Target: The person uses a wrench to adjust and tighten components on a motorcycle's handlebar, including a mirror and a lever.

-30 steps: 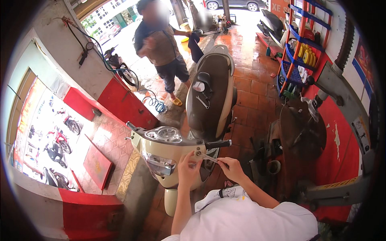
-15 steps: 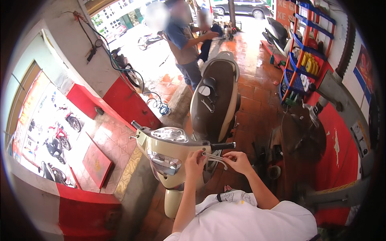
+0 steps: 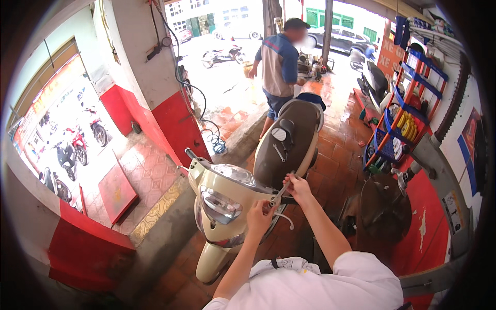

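Note:
A cream scooter (image 3: 222, 206) stands in front of me, its headlamp side toward my left. In my right hand (image 3: 298, 189) a slim silver wrench (image 3: 282, 194) is gripped by its far end, slanting away over the right handlebar. My left hand (image 3: 260, 217) pinches around the wrench's near end, at the base of the brake lever (image 3: 285, 219); its fingers partly hide that spot. The lever curves out below my right wrist. On the brown seat (image 3: 294, 124) lie a mirror (image 3: 279, 134) and another wrench (image 3: 280, 153).
Past the seat stands a person (image 3: 279, 67) in a blue and grey shirt. A blue and orange rack (image 3: 405, 108) lines the right wall, near a metal post (image 3: 439, 175). A coiled blue hose (image 3: 217, 144) lies by the red and white pillar (image 3: 173, 119).
My right hand has swung up and away, turning the wrench from nearly level to steeply slanted. My left hand stays at the lever's base. The other person has straightened and turned right.

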Demonstrator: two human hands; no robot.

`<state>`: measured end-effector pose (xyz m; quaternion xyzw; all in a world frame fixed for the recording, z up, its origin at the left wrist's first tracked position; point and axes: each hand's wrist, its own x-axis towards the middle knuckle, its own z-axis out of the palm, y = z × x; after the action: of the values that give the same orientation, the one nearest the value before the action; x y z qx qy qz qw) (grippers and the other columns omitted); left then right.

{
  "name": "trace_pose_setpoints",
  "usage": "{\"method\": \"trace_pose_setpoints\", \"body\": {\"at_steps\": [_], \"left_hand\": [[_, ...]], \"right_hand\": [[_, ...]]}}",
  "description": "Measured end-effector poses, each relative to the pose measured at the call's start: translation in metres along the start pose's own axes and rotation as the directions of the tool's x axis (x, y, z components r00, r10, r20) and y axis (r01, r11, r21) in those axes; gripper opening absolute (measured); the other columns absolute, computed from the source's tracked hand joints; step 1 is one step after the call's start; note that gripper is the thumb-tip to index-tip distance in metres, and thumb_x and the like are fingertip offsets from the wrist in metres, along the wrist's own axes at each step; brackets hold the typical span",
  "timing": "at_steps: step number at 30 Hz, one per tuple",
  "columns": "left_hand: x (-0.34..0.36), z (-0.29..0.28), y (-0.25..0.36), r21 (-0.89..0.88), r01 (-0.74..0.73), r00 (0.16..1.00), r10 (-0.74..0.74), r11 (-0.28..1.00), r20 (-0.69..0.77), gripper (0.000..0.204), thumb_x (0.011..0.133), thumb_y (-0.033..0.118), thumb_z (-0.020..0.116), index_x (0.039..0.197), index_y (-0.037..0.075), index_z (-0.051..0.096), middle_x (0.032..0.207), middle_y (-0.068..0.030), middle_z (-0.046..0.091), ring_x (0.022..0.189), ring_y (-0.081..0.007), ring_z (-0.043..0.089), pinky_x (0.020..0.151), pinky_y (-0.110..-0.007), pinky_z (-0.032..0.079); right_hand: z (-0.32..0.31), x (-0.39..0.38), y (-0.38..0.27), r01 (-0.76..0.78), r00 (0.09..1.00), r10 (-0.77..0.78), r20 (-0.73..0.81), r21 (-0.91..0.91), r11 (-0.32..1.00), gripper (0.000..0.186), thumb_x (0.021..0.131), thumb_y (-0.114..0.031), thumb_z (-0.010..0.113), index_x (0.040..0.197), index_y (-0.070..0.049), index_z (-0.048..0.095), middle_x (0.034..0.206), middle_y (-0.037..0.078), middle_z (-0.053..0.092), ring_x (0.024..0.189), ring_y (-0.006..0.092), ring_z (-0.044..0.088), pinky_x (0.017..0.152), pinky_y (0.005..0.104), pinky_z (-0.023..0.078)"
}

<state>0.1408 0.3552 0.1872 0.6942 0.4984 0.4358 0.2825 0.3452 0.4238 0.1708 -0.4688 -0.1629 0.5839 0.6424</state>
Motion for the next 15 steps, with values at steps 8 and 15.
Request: {"method": "trace_pose_setpoints", "body": {"at_steps": [8, 15], "left_hand": [[-0.009, -0.006, -0.018, -0.233, 0.011, 1.000, -0.003, 0.972, 0.031, 0.028, 0.083, 0.015, 0.078, 0.103, -0.002, 0.069, 0.091, -0.0138, 0.071, 0.076, -0.0203, 0.071, 0.067, -0.031, 0.055], [-0.024, -0.029, -0.035, -0.377, 0.159, 0.982, -0.107, 0.912, 0.153, 0.026, 0.085, 0.010, 0.075, 0.106, -0.003, 0.068, 0.093, -0.0114, 0.073, 0.079, -0.0169, 0.070, 0.071, -0.030, 0.056]], "right_hand": [[0.128, 0.000, 0.000, 0.325, 0.885, 0.029, 0.465, -0.660, 0.677, 0.037, 0.087, -0.017, 0.068, 0.118, 0.002, 0.059, 0.097, 0.010, 0.066, 0.084, 0.0173, 0.064, 0.073, 0.0315, 0.052], [0.138, -0.054, 0.023, 0.641, 0.767, -0.162, 0.621, -0.751, 0.158, 0.069, 0.075, -0.023, 0.074, 0.131, 0.009, 0.050, 0.090, 0.017, 0.066, 0.084, 0.0265, 0.067, 0.077, 0.0365, 0.053]]}}
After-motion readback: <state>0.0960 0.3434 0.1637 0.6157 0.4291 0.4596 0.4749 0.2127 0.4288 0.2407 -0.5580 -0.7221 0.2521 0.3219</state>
